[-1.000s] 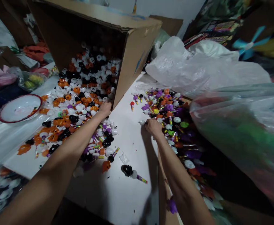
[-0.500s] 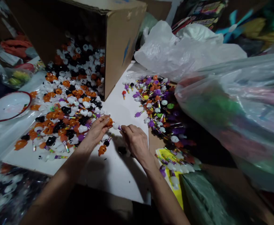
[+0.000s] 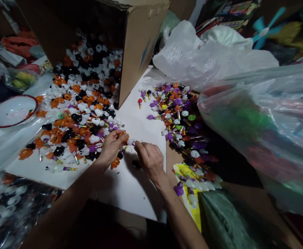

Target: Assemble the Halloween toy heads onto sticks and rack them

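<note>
My left hand (image 3: pixel 112 145) and my right hand (image 3: pixel 150 158) meet over the white tabletop (image 3: pixel 130 186), fingers pinched. Between them is a small white ghost-shaped toy piece (image 3: pixel 130 141) on a thin purple stick; my left fingers also grip an orange piece (image 3: pixel 123 135). To the left lies a heap of orange, black and white toy heads (image 3: pixel 76 117), spilling from a tipped cardboard box (image 3: pixel 133 45). A pile of assembled stick toys (image 3: pixel 179 117) in purple, orange and white lies to the right.
A white bowl with a red rim (image 3: pixel 10 110) sits at the far left. Crumpled white plastic (image 3: pixel 208 55) lies behind the right pile, and a big clear bag of coloured goods (image 3: pixel 265 128) fills the right side. Another bag of toy heads (image 3: pixel 8 211) is at bottom left.
A second ago my hands were apart, the left at the box mouth and the right at the right pile. They have come together mid-table with small pieces pinched between them.
</note>
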The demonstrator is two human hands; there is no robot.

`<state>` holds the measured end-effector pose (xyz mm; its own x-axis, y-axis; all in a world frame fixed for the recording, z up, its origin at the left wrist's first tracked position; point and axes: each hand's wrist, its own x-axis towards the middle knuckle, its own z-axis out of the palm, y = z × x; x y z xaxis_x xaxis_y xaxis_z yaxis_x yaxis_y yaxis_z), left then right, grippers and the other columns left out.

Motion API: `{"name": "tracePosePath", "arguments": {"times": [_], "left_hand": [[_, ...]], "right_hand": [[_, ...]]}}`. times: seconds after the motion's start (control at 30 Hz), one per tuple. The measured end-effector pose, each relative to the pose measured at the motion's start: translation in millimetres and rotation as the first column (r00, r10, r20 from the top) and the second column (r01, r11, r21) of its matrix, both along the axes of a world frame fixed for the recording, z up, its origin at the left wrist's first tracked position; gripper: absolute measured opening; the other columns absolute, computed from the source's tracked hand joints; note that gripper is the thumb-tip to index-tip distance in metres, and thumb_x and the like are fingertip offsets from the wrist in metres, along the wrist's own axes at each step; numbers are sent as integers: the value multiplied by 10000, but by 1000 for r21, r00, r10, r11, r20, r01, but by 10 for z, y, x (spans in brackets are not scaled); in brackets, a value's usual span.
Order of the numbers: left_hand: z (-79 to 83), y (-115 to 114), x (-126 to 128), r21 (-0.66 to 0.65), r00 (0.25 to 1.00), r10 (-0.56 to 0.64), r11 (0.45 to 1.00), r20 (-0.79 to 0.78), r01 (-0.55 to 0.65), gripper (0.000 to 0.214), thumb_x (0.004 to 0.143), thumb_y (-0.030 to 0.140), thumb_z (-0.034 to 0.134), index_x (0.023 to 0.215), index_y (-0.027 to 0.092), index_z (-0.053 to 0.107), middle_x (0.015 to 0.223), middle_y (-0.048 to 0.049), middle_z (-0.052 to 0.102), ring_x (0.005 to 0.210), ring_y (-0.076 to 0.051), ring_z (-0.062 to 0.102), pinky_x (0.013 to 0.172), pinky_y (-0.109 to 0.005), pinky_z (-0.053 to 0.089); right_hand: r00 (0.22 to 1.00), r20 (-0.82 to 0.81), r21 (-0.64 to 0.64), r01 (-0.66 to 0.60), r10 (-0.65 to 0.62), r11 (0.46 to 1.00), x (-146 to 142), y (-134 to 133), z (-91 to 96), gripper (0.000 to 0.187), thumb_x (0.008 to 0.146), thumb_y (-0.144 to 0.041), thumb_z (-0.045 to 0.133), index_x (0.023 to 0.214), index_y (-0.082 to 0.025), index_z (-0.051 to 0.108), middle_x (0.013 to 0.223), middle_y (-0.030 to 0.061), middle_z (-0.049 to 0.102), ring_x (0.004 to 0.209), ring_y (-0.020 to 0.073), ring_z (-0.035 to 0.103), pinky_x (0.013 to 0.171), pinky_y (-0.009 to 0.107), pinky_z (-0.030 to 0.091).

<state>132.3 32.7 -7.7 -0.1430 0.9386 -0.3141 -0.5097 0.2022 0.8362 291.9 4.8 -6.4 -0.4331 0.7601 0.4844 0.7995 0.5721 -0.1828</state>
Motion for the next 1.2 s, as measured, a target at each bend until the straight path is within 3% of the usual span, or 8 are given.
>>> {"name": "tracePosePath", "arguments": {"times": [0.2, 0.37, 0.43, 0.6, 0.67, 0.73, 0.97, 1.2], "left_hand": [[-77, -103, 55, 111, 982, -14, 993, -190, 36, 382, 588, 313, 838, 892, 175, 653, 771, -2, 636, 659, -115, 603, 662, -262, 508], [28, -279, -104, 446, 809, 156, 884, -567, 143, 286, 574, 196, 836, 839, 236, 737, 914, -58, 669, 909, -213, 619, 857, -343, 502], [210, -260, -331, 433, 729, 120, 864, -674, 258, 290, 579, 196, 841, 848, 250, 749, 941, -72, 686, 955, -247, 616, 928, -382, 480], [745, 486, -990, 335, 320, 252, 912, -913, 238, 260, 591, 227, 830, 822, 216, 713, 1178, -75, 598, 1280, -346, 430, 1128, -500, 268], [752, 1016, -1032, 290, 248, 267, 955, -931, 59, 169, 617, 156, 780, 634, 178, 614, 1013, -84, 613, 1323, -354, 375, 1139, -530, 205], [585, 1525, -908, 76, 361, 64, 997, -930, 18, 346, 585, 77, 750, 464, 184, 444, 796, -77, 610, 1255, -352, 456, 1107, -522, 236], [-192, 2165, -470, 17, 534, 28, 1000, -845, -26, 396, 605, 172, 785, 461, 202, 418, 608, -68, 599, 1066, -296, 609, 929, -399, 416], [135, 1825, -674, 57, 677, 46, 998, -734, -6, 175, 662, 117, 721, 700, 129, 550, 850, -45, 654, 960, -174, 609, 923, -308, 422]], "right_hand": [[899, -430, -364, -85, -87, 928, 32, -38, 6, 260, 957, -359, 484, 1015, -182, 666, 828, 69, 643, 726, 170, 560, 672, 287, 421], [512, -746, -663, -627, -426, 409, -178, 23, -63, 497, 834, -672, 502, 726, -192, 577, 487, -83, 340, 411, 78, 232, 437, 232, 313], [542, -746, -661, -671, -386, 335, -207, 161, -41, 527, 849, -687, 461, 717, -190, 577, 481, -76, 361, 413, 81, 275, 457, 232, 345], [936, -243, -630, 47, -254, 775, 194, 1047, -27, 331, 927, -390, 475, 1062, -162, 673, 1031, 119, 679, 873, 207, 615, 807, 315, 466], [937, 77, -475, 335, -340, 814, 397, 1461, -135, 337, 940, -276, 436, 1138, -107, 651, 1155, 183, 635, 1004, 259, 598, 874, 342, 442], [875, 320, -357, 466, -363, 810, 512, 1770, -295, 330, 929, -176, 405, 1131, -65, 642, 1150, 209, 623, 1063, 291, 571, 880, 345, 426], [788, 525, -248, 502, -321, 828, 521, 1990, -582, 253, 931, -143, 414, 1036, -75, 633, 1095, 195, 633, 1067, 285, 554, 834, 318, 400], [992, -41, -334, 103, -123, 937, 213, 1200, 137, 247, 984, -336, 449, 1078, -158, 592, 902, 70, 668, 800, 185, 610, 708, 262, 408]]}}
